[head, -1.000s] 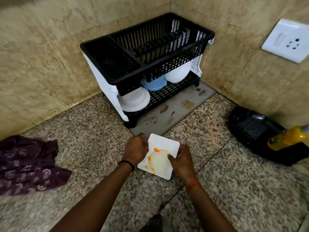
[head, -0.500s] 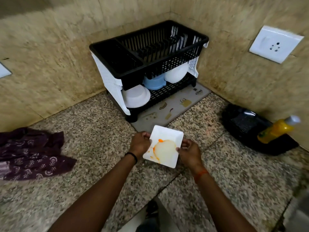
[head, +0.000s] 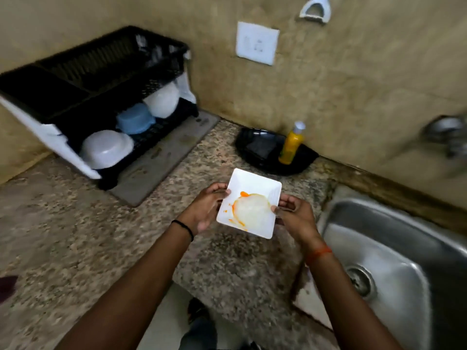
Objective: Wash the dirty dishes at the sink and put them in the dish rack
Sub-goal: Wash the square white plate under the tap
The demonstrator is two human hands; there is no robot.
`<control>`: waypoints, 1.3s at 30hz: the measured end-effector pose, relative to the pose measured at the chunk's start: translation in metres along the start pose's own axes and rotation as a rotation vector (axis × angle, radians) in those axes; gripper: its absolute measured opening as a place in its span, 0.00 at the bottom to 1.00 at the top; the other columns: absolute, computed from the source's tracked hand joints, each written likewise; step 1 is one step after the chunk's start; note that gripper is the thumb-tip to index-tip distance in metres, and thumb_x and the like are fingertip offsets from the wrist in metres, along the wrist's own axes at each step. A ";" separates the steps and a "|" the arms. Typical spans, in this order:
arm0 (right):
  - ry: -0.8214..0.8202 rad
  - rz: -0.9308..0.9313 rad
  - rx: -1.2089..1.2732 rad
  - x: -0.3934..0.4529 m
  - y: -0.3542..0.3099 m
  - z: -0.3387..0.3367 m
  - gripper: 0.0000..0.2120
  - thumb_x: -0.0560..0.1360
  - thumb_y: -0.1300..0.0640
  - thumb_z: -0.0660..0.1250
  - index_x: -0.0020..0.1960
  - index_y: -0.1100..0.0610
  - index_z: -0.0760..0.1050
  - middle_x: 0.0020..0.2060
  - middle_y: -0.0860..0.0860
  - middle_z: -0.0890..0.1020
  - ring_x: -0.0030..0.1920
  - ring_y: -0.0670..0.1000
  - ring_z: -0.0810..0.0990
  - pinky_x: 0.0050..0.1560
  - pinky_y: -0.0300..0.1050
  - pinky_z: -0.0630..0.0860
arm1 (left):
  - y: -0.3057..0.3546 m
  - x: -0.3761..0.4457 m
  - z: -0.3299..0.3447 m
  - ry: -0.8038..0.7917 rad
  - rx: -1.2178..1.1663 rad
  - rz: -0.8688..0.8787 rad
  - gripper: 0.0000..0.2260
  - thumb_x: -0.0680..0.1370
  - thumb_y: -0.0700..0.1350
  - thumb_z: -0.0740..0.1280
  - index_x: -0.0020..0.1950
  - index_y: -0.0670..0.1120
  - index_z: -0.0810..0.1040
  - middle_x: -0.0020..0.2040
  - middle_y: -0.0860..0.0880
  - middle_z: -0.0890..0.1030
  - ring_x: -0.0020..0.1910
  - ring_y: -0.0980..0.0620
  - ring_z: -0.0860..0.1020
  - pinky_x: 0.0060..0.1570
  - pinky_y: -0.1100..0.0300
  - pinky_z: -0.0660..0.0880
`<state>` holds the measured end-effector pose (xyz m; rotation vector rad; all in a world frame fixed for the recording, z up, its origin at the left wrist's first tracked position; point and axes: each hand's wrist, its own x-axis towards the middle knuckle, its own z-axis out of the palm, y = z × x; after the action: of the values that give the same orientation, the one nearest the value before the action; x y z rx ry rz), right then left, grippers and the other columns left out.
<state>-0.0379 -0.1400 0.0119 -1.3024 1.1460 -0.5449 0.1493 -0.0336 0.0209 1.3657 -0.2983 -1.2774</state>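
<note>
Square white plate [head: 249, 203] up in both hands, held above the speckled worktop [head: 75, 236] just left of the sink [head: 394, 248] — orange smears and a pale greasy ring across its face. The left hand [head: 206, 210] grips the left edge, thumb on top, fingers curled beneath. The right hand [head: 293, 213] pinches the right edge, thumb on the rim, fingers wrapped under. A black band sits on the left wrist, an orange thread on the right.

Over to the right, the steel sink shows its drain [head: 361, 280], with a blurred tap [head: 444, 137] on the wall above. Behind the plate, near the wall, a black tray [head: 262, 152] carries a yellow bottle [head: 292, 145] standing upright. Far left in the corner, the black dish rack [head: 96, 79] stands on a grey mat [head: 161, 160] — two white bowls [head: 106, 147] and a blue one [head: 135, 118] on its lower shelf. A white socket plate [head: 256, 42] is on the wall.
</note>
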 end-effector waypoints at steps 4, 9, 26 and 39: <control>0.148 -0.019 0.086 -0.025 0.012 -0.087 0.13 0.74 0.71 0.68 0.57 0.64 0.76 0.46 0.55 0.82 0.44 0.52 0.81 0.39 0.39 0.80 | -0.020 0.014 0.083 -0.171 0.068 -0.059 0.06 0.80 0.39 0.61 0.52 0.44 0.77 0.46 0.44 0.84 0.39 0.48 0.83 0.40 0.53 0.80; 0.340 -0.026 0.130 -0.051 0.037 -0.184 0.11 0.74 0.66 0.69 0.57 0.62 0.77 0.47 0.54 0.81 0.42 0.50 0.82 0.35 0.38 0.80 | -0.051 0.022 0.188 -0.360 0.104 -0.126 0.08 0.80 0.37 0.60 0.54 0.43 0.78 0.43 0.47 0.86 0.38 0.50 0.84 0.41 0.54 0.81; 0.902 -0.120 -0.287 0.014 -0.029 -0.360 0.26 0.78 0.48 0.63 0.69 0.63 0.68 0.64 0.62 0.76 0.66 0.61 0.72 0.65 0.50 0.70 | -0.093 0.051 0.349 -0.418 0.152 -0.168 0.10 0.81 0.38 0.60 0.58 0.40 0.77 0.54 0.40 0.82 0.48 0.43 0.81 0.53 0.46 0.77; 0.929 -0.102 -0.303 0.088 -0.022 -0.412 0.29 0.69 0.33 0.57 0.45 0.59 0.79 0.39 0.56 0.84 0.39 0.57 0.84 0.44 0.53 0.82 | -0.090 0.075 0.360 -0.392 0.136 -0.166 0.13 0.80 0.38 0.61 0.63 0.38 0.75 0.59 0.37 0.80 0.54 0.39 0.79 0.57 0.39 0.75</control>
<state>-0.3589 -0.4093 0.0576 -1.3961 1.9825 -1.1526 -0.1517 -0.2632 0.0114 1.2653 -0.5587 -1.6910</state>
